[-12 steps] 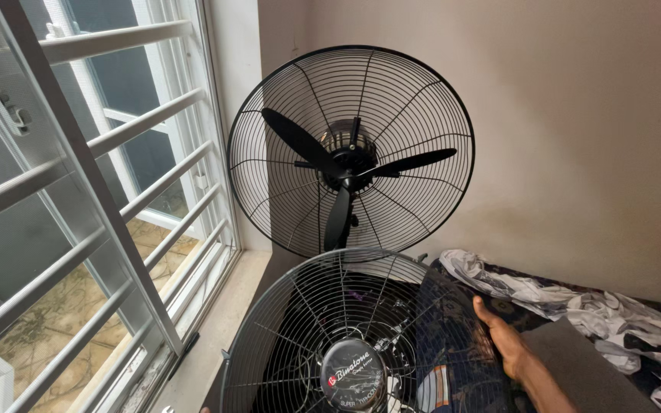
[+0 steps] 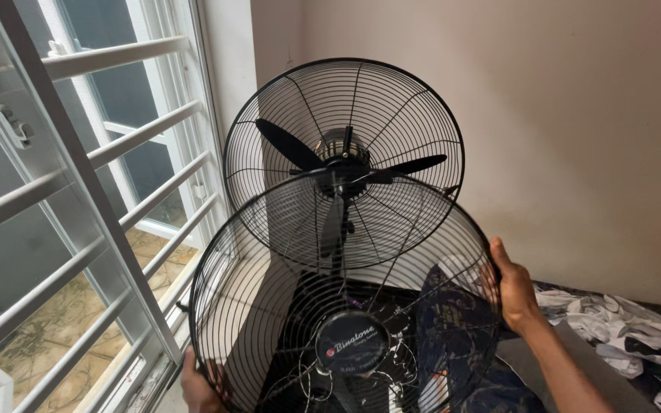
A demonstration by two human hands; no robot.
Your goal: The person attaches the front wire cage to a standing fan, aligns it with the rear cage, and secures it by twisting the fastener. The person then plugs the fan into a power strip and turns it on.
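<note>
Both hands grip the round front grille (image 2: 346, 306) by its rim: the left hand (image 2: 200, 386) down low, the right hand (image 2: 512, 287) at the side. The fan (image 2: 343, 160) stands just behind and above it, facing the grille.

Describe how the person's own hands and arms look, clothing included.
Both hands are bare: no gloves, rings or watch show. The right hand leads into a bare forearm with no sleeve visible up to the frame edge. Only part of the left hand shows at the bottom edge, so its arm stays unseen.
</note>
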